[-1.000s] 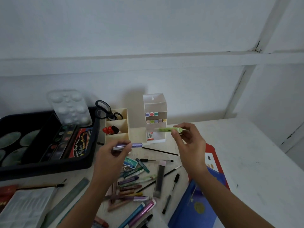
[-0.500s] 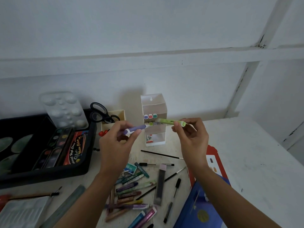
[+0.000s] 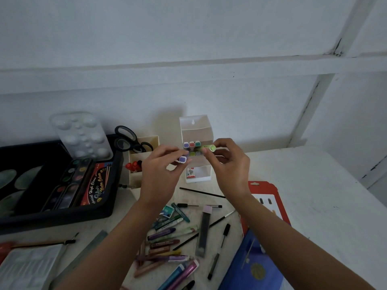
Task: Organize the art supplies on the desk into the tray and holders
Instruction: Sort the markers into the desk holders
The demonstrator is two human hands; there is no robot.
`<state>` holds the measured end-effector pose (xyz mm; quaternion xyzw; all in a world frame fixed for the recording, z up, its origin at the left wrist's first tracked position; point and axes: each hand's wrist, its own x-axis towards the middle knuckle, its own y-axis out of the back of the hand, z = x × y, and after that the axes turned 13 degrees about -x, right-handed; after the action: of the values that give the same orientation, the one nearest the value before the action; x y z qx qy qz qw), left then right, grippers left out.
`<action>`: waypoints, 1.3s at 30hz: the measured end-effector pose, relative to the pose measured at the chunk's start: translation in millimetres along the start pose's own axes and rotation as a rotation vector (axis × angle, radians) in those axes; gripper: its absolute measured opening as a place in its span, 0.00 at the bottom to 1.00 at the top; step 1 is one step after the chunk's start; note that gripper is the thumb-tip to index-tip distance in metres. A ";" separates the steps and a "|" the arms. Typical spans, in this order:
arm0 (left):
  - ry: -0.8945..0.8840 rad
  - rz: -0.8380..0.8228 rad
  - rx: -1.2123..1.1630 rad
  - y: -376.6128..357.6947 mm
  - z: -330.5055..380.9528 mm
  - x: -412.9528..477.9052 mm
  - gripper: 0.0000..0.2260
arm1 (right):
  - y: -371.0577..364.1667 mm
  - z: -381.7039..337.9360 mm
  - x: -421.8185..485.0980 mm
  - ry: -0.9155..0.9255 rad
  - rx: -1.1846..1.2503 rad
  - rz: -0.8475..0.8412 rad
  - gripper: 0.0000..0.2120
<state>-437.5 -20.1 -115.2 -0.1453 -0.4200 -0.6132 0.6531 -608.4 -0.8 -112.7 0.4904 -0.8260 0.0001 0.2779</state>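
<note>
My left hand (image 3: 160, 170) pinches a purple marker (image 3: 183, 159), its square cap end facing me, just in front of the clear marker box (image 3: 196, 130). My right hand (image 3: 229, 164) pinches a green marker (image 3: 208, 147), held level against the box's open front. Several markers lie stacked inside the box, cap ends out. A cream divided holder (image 3: 154, 141) beside it holds black scissors (image 3: 127, 139) and red items. The black tray (image 3: 109, 208) on the left carries watercolour sets and a clear palette (image 3: 81, 135).
Loose crayons, pens, brushes and a lead case (image 3: 204, 231) are scattered on the desk below my hands. A red and blue folder (image 3: 263, 248) lies at right, a ruler (image 3: 83, 254) and a booklet at lower left. The wall stands close behind the holders.
Both hands rose and moved together toward the marker box. The purple marker turned end-on toward me, and the green marker now reaches the box's opening.
</note>
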 end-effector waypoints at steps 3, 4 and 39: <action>0.005 -0.011 0.012 -6.2 -10.5 4.0 0.10 | -6.4 3.8 1.0 0.033 -0.035 -0.026 0.07; 0.015 -0.013 0.007 -8.2 -12.6 5.5 0.10 | -8.5 5.6 1.3 0.043 -0.048 -0.028 0.08; 0.484 0.060 -0.386 -23.5 -23.1 5.9 0.16 | -34.0 20.1 8.2 -0.007 -0.216 -0.109 0.10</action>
<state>-451.2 -45.2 -132.5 -0.1286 -0.1235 -0.6790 0.7122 -593.1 -30.5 -135.2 0.5019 -0.7942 -0.1055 0.3258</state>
